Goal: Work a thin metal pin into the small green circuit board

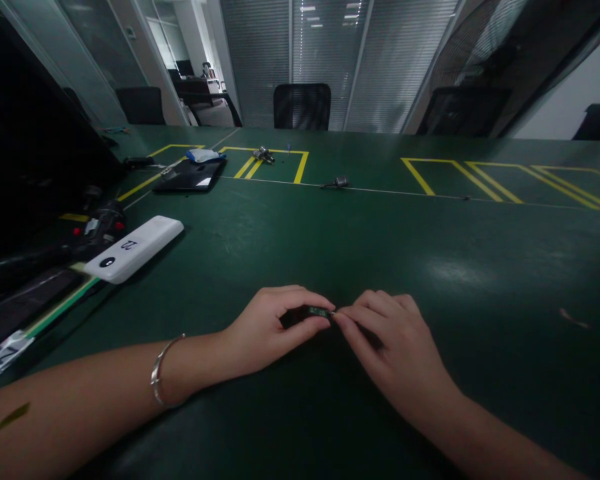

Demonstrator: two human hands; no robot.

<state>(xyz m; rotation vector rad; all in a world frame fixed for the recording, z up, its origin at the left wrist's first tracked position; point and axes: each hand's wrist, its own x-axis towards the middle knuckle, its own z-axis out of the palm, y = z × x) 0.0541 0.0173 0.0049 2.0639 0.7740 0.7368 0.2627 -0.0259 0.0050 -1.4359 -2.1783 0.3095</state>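
Just above the green table [300, 247], my left hand [267, 330] pinches a small dark piece with green and pale markings [319, 311], held between thumb and fingertips. It looks like a little circuit board, though most of it is too small and dim to make out. My right hand [395, 340] meets its right end, thumb and index finger pressed together on a tiny light-coloured tip. Whether that tip belongs to the piece or is separate, I cannot tell. Both hands are close together, fingertips nearly touching.
A white power bank marked 22 [140, 247] lies left, beside dark gear with a black handle [103, 223]. Farther back are a black tablet [187, 179] with a blue-white packet [203, 155], small metal parts [264, 155] and a dark cylindrical part [341, 181]. Yellow tape [303, 167] marks the table.
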